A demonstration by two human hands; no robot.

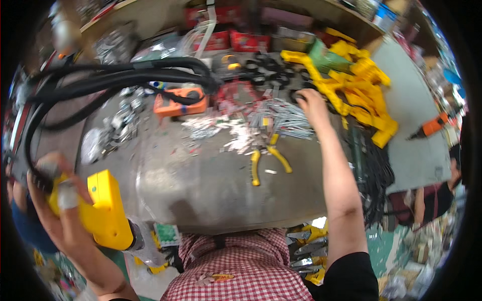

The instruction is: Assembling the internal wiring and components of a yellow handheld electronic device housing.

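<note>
Left hand: I see it wrapped round a yellow boxy plastic casing, left of the yellow-handled metal pliers.
Right hand: apart, beyond-right of pliers; grip I can't tell.
Progress: seemingly midway; loose slender grey rods remain.

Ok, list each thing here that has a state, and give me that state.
Pliers: handles spread, lying on the bench
Yellow casing: gripped in the left hand
Right hand: fingers bent; too blurred to tell a grip
Black cables: bent, bunched
Orange box: on the bench
Grey pins: loose, heaped
Yellow parts: piled up
Orange-handled tool: lying on the grey panel
</note>
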